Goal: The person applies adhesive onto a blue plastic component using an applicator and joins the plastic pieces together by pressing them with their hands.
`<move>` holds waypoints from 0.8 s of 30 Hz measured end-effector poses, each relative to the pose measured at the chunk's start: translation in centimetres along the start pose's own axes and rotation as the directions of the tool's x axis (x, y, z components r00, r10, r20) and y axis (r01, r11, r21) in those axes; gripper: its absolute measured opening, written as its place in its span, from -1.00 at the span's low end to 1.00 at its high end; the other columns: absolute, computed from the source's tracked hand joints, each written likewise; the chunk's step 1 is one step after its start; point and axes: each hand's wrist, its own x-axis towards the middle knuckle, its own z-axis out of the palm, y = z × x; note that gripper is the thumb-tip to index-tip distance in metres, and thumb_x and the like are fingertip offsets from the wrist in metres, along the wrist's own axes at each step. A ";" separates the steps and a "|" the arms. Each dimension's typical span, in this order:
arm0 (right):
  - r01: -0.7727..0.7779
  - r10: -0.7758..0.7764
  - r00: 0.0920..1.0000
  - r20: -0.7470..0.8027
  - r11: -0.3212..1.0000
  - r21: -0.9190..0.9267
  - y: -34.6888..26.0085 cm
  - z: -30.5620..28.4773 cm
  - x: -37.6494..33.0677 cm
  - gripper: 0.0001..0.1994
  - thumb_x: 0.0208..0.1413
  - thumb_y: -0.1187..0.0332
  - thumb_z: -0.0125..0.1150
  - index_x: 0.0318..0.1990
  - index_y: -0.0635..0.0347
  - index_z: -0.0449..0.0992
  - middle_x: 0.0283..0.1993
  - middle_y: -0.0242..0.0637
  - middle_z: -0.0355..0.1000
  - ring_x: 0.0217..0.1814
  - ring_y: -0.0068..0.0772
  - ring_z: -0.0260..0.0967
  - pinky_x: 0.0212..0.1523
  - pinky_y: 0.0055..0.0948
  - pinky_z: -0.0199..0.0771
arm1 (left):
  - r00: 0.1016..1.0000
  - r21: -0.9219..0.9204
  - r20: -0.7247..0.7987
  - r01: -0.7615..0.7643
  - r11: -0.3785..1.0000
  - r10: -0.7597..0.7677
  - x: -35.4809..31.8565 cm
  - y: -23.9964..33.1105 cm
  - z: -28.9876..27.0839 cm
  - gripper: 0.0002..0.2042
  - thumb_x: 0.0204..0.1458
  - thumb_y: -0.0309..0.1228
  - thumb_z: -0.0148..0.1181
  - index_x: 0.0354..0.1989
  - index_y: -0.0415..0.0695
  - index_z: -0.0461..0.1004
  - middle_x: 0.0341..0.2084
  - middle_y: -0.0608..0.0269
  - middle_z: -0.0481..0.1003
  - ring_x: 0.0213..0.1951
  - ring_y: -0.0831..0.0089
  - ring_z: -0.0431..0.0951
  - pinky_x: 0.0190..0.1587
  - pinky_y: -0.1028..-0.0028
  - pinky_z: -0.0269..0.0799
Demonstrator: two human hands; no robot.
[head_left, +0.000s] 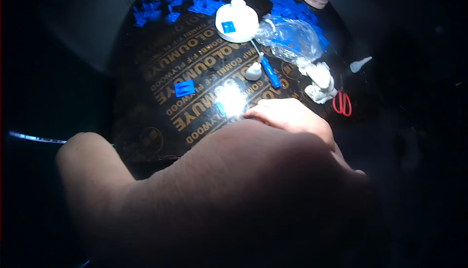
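Note:
One large hand, which I take as my left hand (234, 170), fills the foreground close to the camera. Its thumb stands out at the left, and its other fingers are lost in shadow. A thin pale strip (36, 137) reaches that thumb's tip from the left; whether it is gripped does not show. Beyond it, my right hand (297, 114) has its fingers bent together over the board, tips partly hidden, so what they hold cannot be made out. By those fingers, in a bright glare, lies a small blue piece (221, 108). A blue plastic clip (184, 88) lies farther left.
A dark printed board (161, 68) carries many upright blue clips (204, 5), a white round lamp base (237, 29), a white bottle (253, 71) and a blue pen-like tool (270, 72). Rightward are a clear bag (292, 39), crumpled tissue (321, 84), red-handled scissors (342, 103) and a nozzle (360, 65).

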 end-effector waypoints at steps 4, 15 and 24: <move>0.027 -0.029 0.998 0.058 0.999 0.025 1.1 2.1 -0.4 -0.76 0.05 0.32 0.16 -0.15 0.18 0.36 -0.31 -0.15 0.39 -0.32 -0.07 0.42 -0.36 -0.25 0.45 | 0.995 -0.130 0.079 0.078 0.988 -0.069 0.5 0.9 0.5 -0.71 -0.12 -0.25 0.06 -0.32 -0.21 0.47 -0.52 0.15 0.48 -0.56 0.39 0.52 -0.45 0.50 0.40; -0.009 0.007 0.996 0.086 1.000 0.030 0.9 2.6 -0.5 -0.76 0.03 0.39 0.21 -0.14 0.19 0.40 -0.30 -0.22 0.41 -0.31 -0.15 0.42 -0.34 -0.33 0.45 | 0.908 -0.388 0.348 0.366 0.846 -0.233 1.1 1.0 0.6 -0.72 -0.14 -0.41 0.04 -0.23 -0.25 0.44 -0.48 0.11 0.48 -0.55 0.42 0.51 -0.47 0.51 0.40; 0.069 -0.071 0.997 0.025 0.995 0.069 1.4 3.1 -0.2 -0.78 0.07 0.35 0.17 -0.15 0.18 0.37 -0.36 -0.20 0.36 -0.36 -0.12 0.39 -0.38 -0.29 0.41 | 0.771 -0.476 0.588 0.574 0.667 -0.244 2.3 1.6 -0.4 -0.69 -0.16 -0.55 0.02 -0.16 -0.27 0.41 -0.44 0.07 0.48 -0.55 0.44 0.50 -0.48 0.51 0.41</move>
